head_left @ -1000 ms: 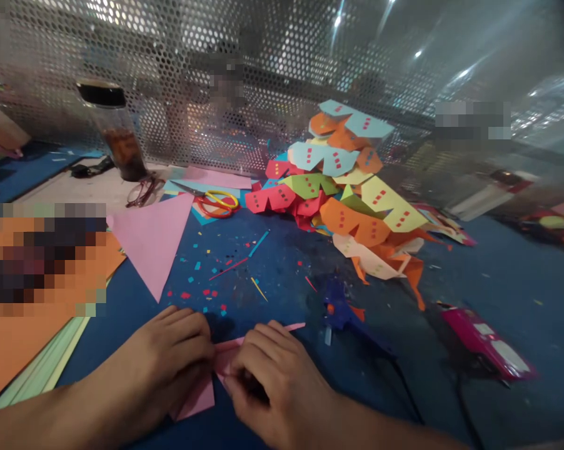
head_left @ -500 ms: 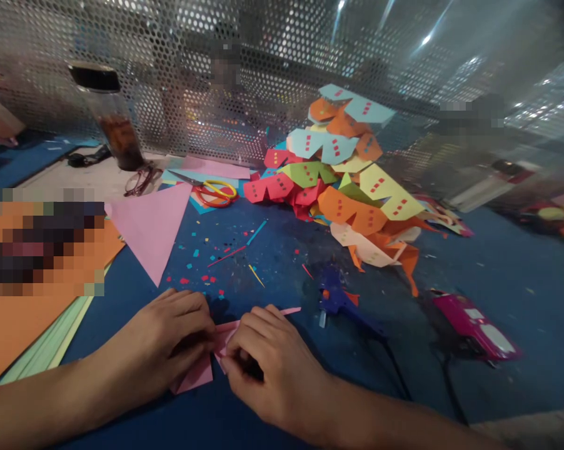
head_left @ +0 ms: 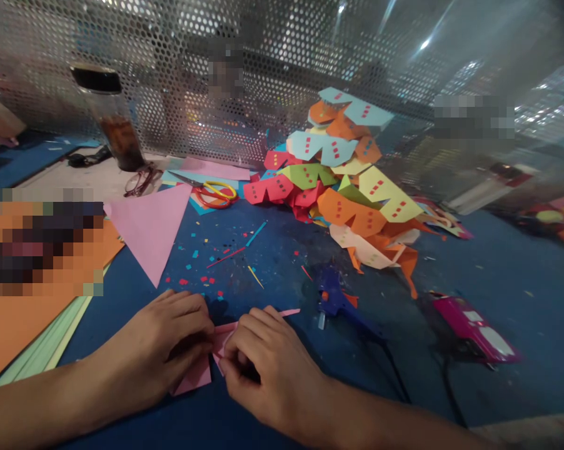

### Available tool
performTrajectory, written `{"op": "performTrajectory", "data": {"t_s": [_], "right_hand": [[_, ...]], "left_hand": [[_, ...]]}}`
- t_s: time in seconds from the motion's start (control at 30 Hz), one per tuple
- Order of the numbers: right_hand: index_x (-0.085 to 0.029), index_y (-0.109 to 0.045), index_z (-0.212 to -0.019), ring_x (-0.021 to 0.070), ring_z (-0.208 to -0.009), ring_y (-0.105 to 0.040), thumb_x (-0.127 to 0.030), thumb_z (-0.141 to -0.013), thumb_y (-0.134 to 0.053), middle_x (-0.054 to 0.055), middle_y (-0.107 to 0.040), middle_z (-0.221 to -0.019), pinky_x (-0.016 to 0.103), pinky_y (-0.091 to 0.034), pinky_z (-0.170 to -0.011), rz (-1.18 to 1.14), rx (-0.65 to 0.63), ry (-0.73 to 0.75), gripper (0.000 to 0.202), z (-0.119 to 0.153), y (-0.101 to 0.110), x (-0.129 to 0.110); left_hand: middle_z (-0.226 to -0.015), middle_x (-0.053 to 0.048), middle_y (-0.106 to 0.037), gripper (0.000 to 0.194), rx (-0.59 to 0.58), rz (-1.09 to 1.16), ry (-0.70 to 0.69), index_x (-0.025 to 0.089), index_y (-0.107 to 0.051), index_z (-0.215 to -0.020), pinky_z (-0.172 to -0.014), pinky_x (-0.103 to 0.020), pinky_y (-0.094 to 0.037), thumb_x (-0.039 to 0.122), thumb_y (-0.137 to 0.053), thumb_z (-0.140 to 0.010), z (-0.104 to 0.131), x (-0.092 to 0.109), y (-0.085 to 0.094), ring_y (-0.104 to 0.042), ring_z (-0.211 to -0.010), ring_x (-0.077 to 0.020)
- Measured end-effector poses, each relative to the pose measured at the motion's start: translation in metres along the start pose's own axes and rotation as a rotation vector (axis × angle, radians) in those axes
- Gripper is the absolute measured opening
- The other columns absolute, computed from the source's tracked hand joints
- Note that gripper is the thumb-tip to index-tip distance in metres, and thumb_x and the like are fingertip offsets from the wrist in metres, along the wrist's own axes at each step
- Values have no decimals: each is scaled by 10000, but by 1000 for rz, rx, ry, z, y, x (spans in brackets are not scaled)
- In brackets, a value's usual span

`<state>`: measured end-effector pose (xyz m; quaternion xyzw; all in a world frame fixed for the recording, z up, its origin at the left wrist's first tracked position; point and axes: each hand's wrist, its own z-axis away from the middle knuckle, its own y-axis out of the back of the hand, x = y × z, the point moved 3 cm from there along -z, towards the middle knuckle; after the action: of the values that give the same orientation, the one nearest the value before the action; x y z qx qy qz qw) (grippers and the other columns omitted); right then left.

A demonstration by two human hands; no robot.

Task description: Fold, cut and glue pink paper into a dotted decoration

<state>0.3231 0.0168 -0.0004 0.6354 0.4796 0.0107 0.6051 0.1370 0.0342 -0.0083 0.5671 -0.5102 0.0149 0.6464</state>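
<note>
A folded piece of pink paper (head_left: 197,375) lies on the blue table in front of me, partly covered by both hands. My left hand (head_left: 179,340) is closed on its left side, with the fingertips bent down at the fold. From the other side my right hand (head_left: 263,356) pinches the paper between thumb and fingers. A narrow pink tip sticks out past the right knuckles. Beyond my left hand lies a larger pink paper triangle (head_left: 153,231). To the right of my right hand rests a blue glue gun (head_left: 336,300) with a clear stick at its end.
Folded colourful paper figures (head_left: 352,181) are heaped by the perforated metal screen (head_left: 169,94). Scissors (head_left: 216,192), a bottle (head_left: 117,131) and glasses (head_left: 141,180) stand or lie at the back left. Orange sheets (head_left: 24,325) lie left, a magenta packet (head_left: 474,328) right. Paper scraps dot the table.
Almost nothing differs. Both hands keep their grip on the pink paper, and the view has shifted only slightly.
</note>
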Motion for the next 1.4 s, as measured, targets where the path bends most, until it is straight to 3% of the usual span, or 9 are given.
{"op": "performTrajectory", "data": {"t_s": [0.27,0.8,0.93,1.07,1.4], "right_hand": [[-178,-578,-788,136,-737,-492,-108,-829,-641,-33,-577,-751,302,-325,-737,8,-7,10,102,0,-1,0],[-185,-574,-799,146,-740,-506,-129,-849,-645,-34,-587,-747,310,-331,-754,38,2,35,104,0,-1,-1],[-184,-580,-893,164,-793,-529,-130,-890,-613,-5,-628,-841,320,-345,-779,60,-3,43,63,2,0,-2],[-228,-617,-1047,191,-880,-536,-141,-951,-555,21,-630,-960,336,-355,-796,163,-73,147,143,4,2,-4],[-210,-651,-1041,191,-880,-549,-152,-962,-568,19,-653,-953,335,-373,-794,160,-83,157,128,5,2,-5]], "left_hand": [[-852,36,-620,151,20,15,34,238,-623,-869,-748,-306,-374,119,-586,-956,2,-4,-2,-569,-785,-149],[-814,50,-633,171,70,4,76,243,-620,-842,-747,-309,-367,76,-625,-878,-2,-2,-3,-570,-757,-151],[-811,52,-636,193,64,-9,64,245,-623,-845,-749,-307,-363,56,-600,-872,-3,-2,-3,-570,-753,-149],[-779,54,-621,188,86,-27,45,228,-608,-813,-711,-293,-355,47,-593,-863,-4,-1,-4,-554,-720,-138],[-766,70,-622,185,99,-49,64,241,-621,-836,-719,-286,-356,57,-639,-849,-5,-1,-2,-555,-711,-134]]}}
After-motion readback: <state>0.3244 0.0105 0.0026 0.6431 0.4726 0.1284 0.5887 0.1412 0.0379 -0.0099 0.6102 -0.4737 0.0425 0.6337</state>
